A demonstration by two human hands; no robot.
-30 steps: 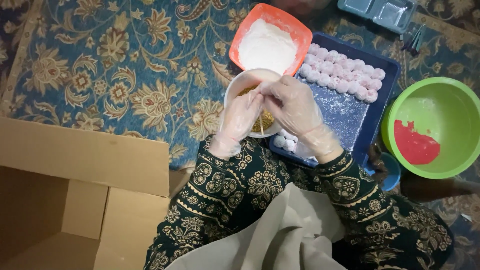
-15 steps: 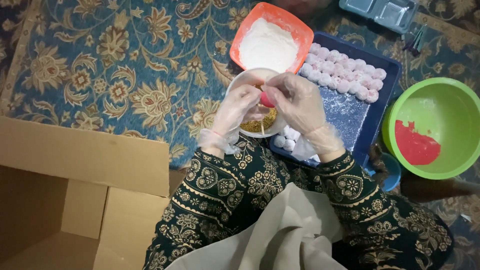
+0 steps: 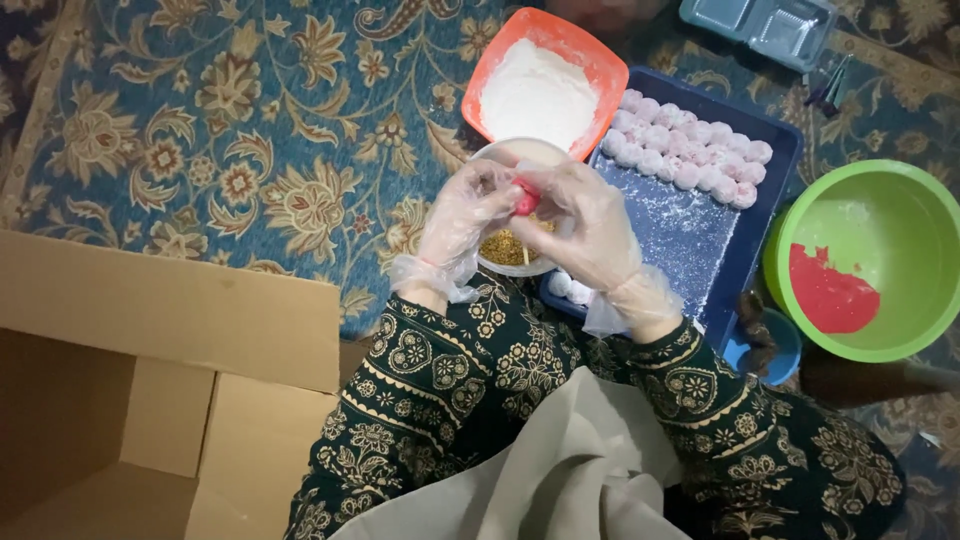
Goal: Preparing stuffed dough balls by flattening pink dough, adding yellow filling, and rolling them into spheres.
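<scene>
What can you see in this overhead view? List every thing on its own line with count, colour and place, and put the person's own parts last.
dough piece: one, red-pink, pinched between both hands
small bowl: one, white, holding golden crumbly filling, under the hands
flour dish: one, orange, white powder inside, above the bowl
tray: one, dark blue, floured, right of the bowl
dough balls: many, pale pink, rows at the tray's far end
basin: one, green, red dough inside, far right
cardboard box: one, brown, open, lower left
carpet: one, blue, floral, underneath everything
left hand: clear glove
right hand: clear glove
</scene>
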